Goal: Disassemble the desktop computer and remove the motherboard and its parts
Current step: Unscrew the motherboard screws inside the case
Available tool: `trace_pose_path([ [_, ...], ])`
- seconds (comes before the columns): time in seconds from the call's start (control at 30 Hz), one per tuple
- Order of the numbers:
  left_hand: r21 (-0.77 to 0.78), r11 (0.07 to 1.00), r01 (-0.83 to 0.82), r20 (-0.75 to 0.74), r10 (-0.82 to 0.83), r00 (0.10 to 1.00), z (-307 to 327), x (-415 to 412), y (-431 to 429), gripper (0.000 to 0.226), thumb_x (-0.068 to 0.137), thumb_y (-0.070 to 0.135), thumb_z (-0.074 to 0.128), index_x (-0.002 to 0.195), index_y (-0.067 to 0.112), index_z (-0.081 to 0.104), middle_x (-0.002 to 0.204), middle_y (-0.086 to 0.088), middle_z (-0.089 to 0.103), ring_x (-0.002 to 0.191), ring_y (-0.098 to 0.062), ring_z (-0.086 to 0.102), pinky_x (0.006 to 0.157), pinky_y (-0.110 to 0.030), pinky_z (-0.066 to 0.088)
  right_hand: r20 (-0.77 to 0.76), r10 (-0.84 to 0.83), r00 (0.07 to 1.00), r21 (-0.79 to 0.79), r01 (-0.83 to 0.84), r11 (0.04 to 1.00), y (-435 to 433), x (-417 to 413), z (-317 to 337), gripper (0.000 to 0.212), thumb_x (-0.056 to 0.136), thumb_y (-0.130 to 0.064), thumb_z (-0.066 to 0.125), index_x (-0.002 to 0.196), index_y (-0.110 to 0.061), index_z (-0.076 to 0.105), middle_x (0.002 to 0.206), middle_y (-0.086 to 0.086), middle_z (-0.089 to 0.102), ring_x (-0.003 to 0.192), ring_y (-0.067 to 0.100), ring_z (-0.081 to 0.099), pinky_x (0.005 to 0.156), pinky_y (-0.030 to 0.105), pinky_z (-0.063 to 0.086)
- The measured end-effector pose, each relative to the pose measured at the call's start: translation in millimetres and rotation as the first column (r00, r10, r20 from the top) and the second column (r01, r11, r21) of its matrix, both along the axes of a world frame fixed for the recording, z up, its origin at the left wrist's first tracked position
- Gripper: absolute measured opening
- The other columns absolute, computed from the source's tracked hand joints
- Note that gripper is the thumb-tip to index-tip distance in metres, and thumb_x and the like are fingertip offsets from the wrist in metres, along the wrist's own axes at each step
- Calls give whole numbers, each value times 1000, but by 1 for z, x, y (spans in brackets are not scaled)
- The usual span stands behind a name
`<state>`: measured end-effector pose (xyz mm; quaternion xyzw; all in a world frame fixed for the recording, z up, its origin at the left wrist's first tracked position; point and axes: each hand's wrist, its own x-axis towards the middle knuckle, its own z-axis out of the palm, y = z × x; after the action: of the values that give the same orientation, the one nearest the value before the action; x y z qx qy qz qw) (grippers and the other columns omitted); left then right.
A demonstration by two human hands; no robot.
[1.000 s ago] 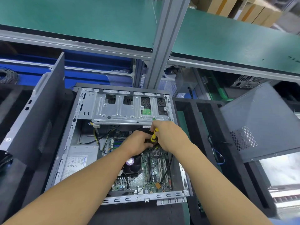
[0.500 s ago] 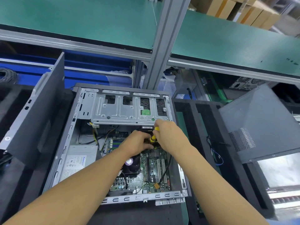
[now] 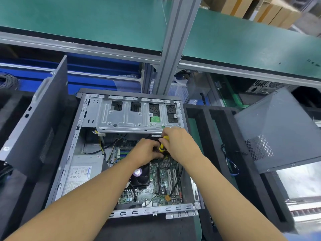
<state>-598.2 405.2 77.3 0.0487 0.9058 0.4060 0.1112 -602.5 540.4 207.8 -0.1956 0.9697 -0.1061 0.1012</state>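
- The right hand [image 3: 179, 145] is closed round the handle of a yellow-and-black screwdriver [image 3: 163, 147]. Its fingers are wrapped tight, and the tool stands nearly upright with its tip pointing down.
- The left hand [image 3: 145, 152] lies at 9 o'clock of the right hand, touching it, with knuckles up and fingers bent inward. It seems to pinch the screwdriver's black lower end, though the fingertips are half hidden behind the knuckles.
- Both hands meet over the far end of the green motherboard [image 3: 163, 185]. The board lies flat inside the open grey metal computer case [image 3: 68, 173].
- The case rests on its side on the black foam-covered bench [image 3: 147, 228].
- A silver stamped-metal drive cage [image 3: 125, 117] fills the 12 o'clock end of the case, just beyond the right hand's knuckles.
- A black square CPU cooler with a purple sticker [image 3: 140, 176] sits on the board at 6 o'clock of the left hand, partly under the wrist.
- A grey power supply with a white label [image 3: 81, 174] occupies the 9 o'clock side of the case.
- A dark grey side panel [image 3: 34, 122] leans upright outside the case at 9 o'clock.
- A second grey panel with perforated patches [image 3: 281, 129] stands tilted at 3 o'clock, well apart from the case.
- A thin blue cable [image 3: 232, 168] lies between the case and that panel.
- A green-topped shelf [image 3: 86, 20] runs overhead at 12 o'clock, with brown cardboard boxes [image 3: 251, 9] at 1 o'clock.
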Motion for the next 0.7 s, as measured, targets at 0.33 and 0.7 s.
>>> trace_pose_path([
  [0.33, 23, 1000, -15, 0, 15, 1000, -1, 1, -1, 16, 79, 23, 80, 74, 20, 66, 65, 6, 64, 59, -9, 51, 56, -27, 35, 74, 15, 997, -84, -9, 996, 0, 1, -1, 23, 93, -18, 57, 116, -14, 57, 114, 4, 56, 106, 24, 51, 77, 30, 38],
  [0.7, -34, 999, 31, 21, -30, 999, 4, 0, -2, 15, 82, 29, 77, 75, 30, 63, 66, 11, 61, 60, -6, 52, 56, -24, 36, 84, 61, 995, -79, -55, 995, -2, 0, 0, 31, 89, 4, 53, 112, -12, 63, 118, 6, 56, 111, 25, 48, 87, 32, 44],
])
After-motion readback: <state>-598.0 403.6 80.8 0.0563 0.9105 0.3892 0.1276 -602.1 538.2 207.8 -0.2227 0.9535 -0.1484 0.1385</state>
